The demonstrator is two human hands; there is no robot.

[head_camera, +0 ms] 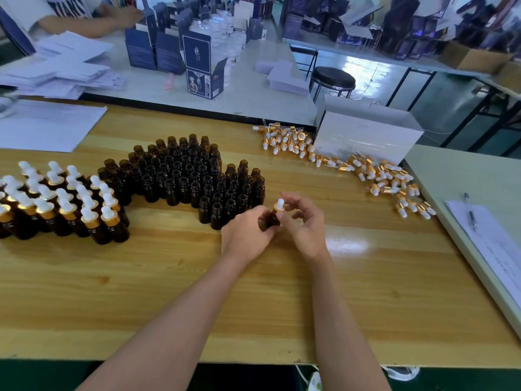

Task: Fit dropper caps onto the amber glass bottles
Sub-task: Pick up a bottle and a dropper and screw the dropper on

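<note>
The left hand (pixel 248 232) grips one amber bottle (pixel 272 219) above the wooden table (pixel 169 292), just in front of the uncapped bottles (pixel 191 176). Its fingers hide most of the glass. The right hand (pixel 303 221) curls round the dropper cap (pixel 280 205) seated on the bottle neck; the exact finger contact is hard to make out. The capped bottles (pixel 56 201) are cut off at the left edge. The loose caps (pixel 366 170) lie beside a white box (pixel 366 131), their glass tubes barely visible
</note>
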